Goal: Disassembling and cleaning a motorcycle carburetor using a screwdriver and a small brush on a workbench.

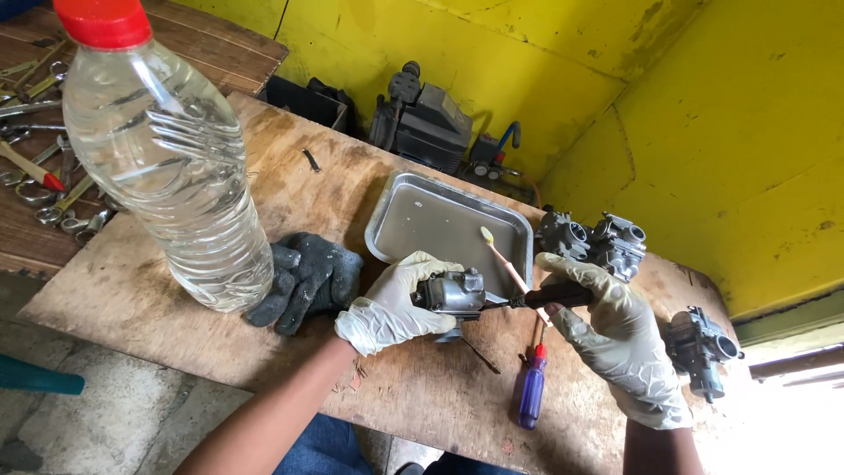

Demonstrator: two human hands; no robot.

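Carburetor [450,293] sits gripped in the gloved left hand [393,303], held just above the wooden table [132,281] at its near edge, in front of the metal tray [413,224]. The left forearm comes up from the lower left, fingers curled over the top of the part, thumb below. The gloved right hand [615,339] reaches in from the lower right, fingers closed around the dark handle of a screwdriver [545,296] whose shaft points left into the carburetor's side. Below the hands, a blue-handled screwdriver [532,391] lies on the table, its tip pointing away. A toothbrush [501,257] leans on the tray's rim, bristles over the tray. Dark gloves [303,280] lie crumpled left of the left hand, beside a clear bottle [167,158] with a red cap, standing upright. Two more carburetors [591,242] rest beyond the right hand, another [703,347] at the table's right edge. Wrenches [40,158] are scattered on a bench at far left. A dark machine [422,119] stands against the yellow wall [703,132].
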